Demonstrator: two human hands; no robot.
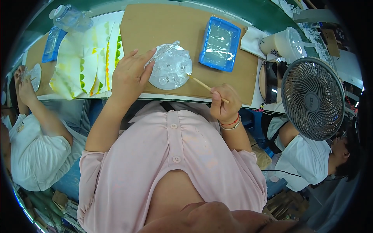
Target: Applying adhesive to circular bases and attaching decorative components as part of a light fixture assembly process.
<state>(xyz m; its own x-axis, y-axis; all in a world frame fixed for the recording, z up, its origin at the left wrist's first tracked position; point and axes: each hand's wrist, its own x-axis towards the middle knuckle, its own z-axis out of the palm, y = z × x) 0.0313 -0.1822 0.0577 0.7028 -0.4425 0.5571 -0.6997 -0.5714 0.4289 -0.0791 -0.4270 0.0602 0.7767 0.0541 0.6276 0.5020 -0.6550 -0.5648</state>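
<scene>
In front of me a round white disc (pixel 160 84) carries a cluster of clear, shiny pieces (pixel 171 64). My left hand (pixel 132 72) rests at the disc's left edge with its fingers stretched out and apart. The fingertips reach the rim and the nearest clear pieces. Between the thumb and fingers of my right hand (pixel 226 103) is a thin wooden stick (pixel 201 84), slanting up to the left. Its tip meets the right edge of the disc, by the clear pieces; whether it ends in bristles is too small to tell.
Brown board (pixel 155 23) covers the table. A blue tray (pixel 220 44) of clear material stands right of the disc, patterned paper (pixel 83 62) and a clear bottle (pixel 72 17) left. Farther right are a plastic cup (pixel 281 43) and a fan (pixel 312 99). People sit on both sides.
</scene>
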